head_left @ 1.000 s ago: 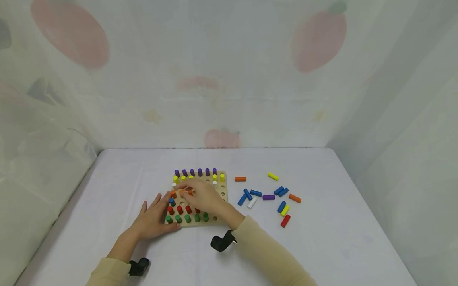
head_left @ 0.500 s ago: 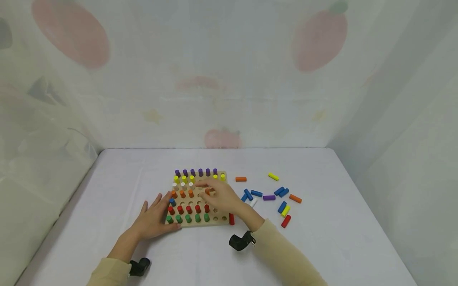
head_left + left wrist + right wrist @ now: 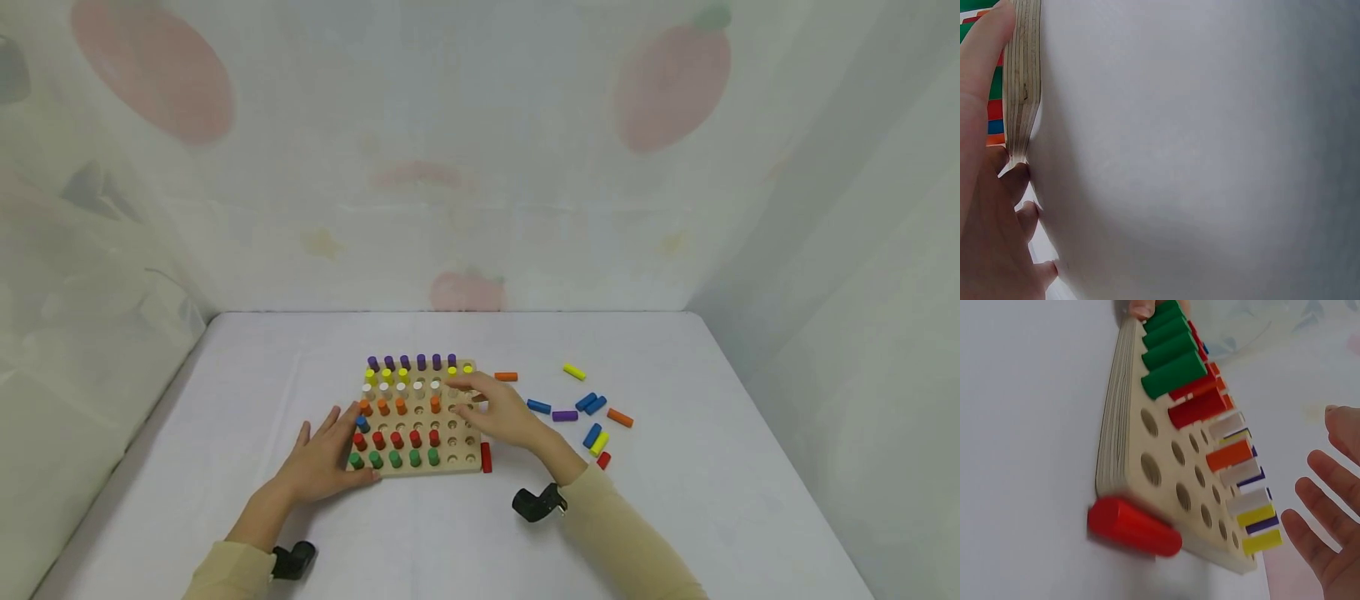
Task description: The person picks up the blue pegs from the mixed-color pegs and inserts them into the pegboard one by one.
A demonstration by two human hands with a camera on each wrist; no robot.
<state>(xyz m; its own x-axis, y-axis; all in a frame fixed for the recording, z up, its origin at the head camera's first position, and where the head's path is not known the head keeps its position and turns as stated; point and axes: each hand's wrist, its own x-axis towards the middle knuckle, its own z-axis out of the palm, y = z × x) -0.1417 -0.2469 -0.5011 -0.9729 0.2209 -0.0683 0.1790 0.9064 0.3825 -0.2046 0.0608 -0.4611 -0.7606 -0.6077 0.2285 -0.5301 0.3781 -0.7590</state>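
A wooden pegboard [image 3: 461, 451] bears upright pegs in colour rows, with several bare holes toward its right side. My left hand [image 3: 318, 458] rests against the board's front left corner, fingers spread and thumb along the front edge. In the left wrist view, that thumb [image 3: 982, 56] touches the board's plywood side [image 3: 1022, 81]. Over the board's right edge hovers my right hand [image 3: 506, 410], holding nothing. Its fingers [image 3: 1329, 500] are apart and loosely extended in the right wrist view. A lone orange peg [image 3: 435, 405] stands left of these fingertips, apart from three other orange pegs.
A red peg [image 3: 486, 457] lies against the board's right side. Farther right are loose pegs, among them a purple peg [image 3: 565, 416], a blue peg [image 3: 538, 406], a yellow peg [image 3: 574, 372] and an orange peg [image 3: 619, 417]. The right hand hides part of that group.
My right hand has moved right across the board, letting go of an orange peg that now stands in a hole. The left hand has stayed in place.
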